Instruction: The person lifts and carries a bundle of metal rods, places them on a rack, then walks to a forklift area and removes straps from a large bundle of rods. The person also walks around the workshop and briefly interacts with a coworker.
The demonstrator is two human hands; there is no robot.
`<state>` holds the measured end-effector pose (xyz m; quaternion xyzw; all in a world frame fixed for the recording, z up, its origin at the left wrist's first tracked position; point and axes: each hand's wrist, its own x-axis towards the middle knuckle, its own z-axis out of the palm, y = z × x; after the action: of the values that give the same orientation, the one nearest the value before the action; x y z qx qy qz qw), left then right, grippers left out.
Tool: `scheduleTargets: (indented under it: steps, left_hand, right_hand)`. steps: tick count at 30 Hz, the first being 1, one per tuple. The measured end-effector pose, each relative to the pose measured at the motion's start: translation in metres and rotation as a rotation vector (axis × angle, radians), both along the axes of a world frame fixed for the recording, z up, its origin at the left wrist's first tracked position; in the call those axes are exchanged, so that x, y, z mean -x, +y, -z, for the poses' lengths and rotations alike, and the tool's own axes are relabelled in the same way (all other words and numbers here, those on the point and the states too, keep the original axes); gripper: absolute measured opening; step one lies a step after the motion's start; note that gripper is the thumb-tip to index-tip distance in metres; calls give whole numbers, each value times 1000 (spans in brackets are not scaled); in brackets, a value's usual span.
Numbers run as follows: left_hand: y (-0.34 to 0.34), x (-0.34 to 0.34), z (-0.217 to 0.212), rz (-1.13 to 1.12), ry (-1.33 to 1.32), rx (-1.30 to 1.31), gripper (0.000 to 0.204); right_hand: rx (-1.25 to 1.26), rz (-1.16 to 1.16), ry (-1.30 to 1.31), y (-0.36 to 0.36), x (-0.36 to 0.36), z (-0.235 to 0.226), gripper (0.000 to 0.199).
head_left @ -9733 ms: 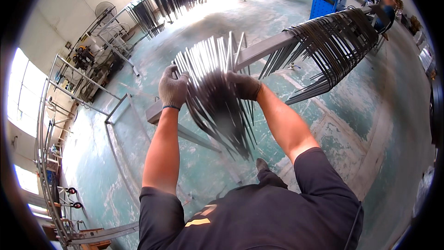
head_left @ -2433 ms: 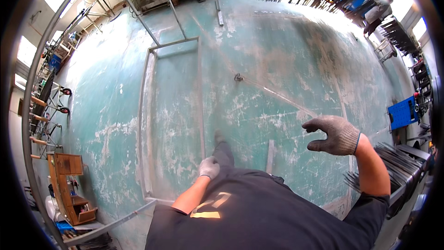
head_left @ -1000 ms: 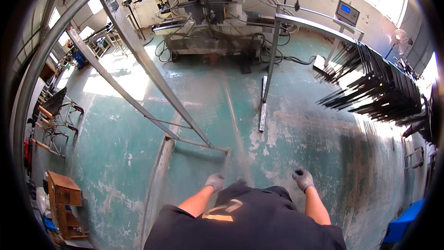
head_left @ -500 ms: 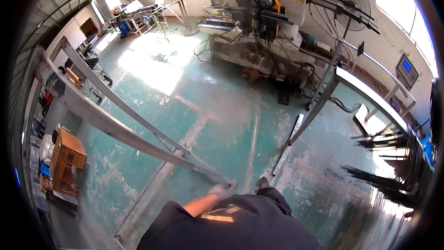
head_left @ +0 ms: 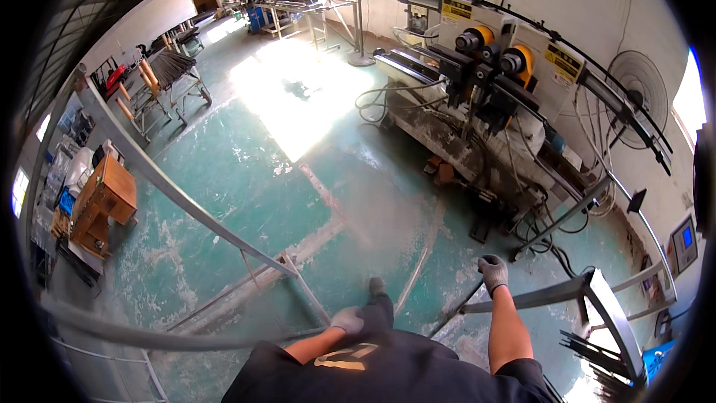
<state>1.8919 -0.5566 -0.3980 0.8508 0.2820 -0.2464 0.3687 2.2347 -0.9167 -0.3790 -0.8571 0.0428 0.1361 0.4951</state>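
Workshop: worn green painted floor (head_left: 246, 179), sun patch at 12 o'clock, grey bending/cutting machine (head_left: 477, 82) with two orange-yellow drums along the wall at 1–2 o'clock, round fan (head_left: 636, 89) further right. Wooden cabinet (head_left: 104, 205) at 9 o'clock, cart of dark rods (head_left: 168, 78) at 10 o'clock.

I'm on my feet, one dark shoe (head_left: 378, 295) forward, facing the machine.

My right hand (head_left: 493, 272), grey glove, is at 5 o'clock, fingers curled loosely; it sits just above the grey steel stand (head_left: 597, 295), but I can't tell whether it touches it. Nothing in it. My left hand (head_left: 347, 320), also gloved, hangs at 6 o'clock close to my hip, half closed, holding nothing. It's near the long metal frame rail (head_left: 171, 194) that runs from 9 o'clock down to my feet.

A bundle of thin black rods (head_left: 593, 347) lies on the stand at 4–5 o'clock, well apart from both hands.

My read on doing this well: keep both hands free, mind the frame leg and the loose strip (head_left: 414, 291) on the floor near my shoe, and clear the cables (head_left: 556, 250) under the machine.
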Motion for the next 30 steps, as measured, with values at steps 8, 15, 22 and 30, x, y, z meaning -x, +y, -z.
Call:
scheduleTargets:
  steps: [8, 15, 22, 30]
  left_hand:
    - [172, -184, 30, -72, -28, 42, 43]
    - [320, -255, 48, -439, -57, -39, 40]
    - [403, -287, 91, -436, 243, 18, 41]
    - [570, -444, 19, -604, 87, -75, 39]
  right_hand:
    - [756, -635, 330, 69, -57, 74, 47]
    - [899, -684, 567, 166, -117, 117, 40]
    - [978, -873, 498, 329, -302, 157, 34]
    - [623, -773, 16, 716, -593, 98, 35]
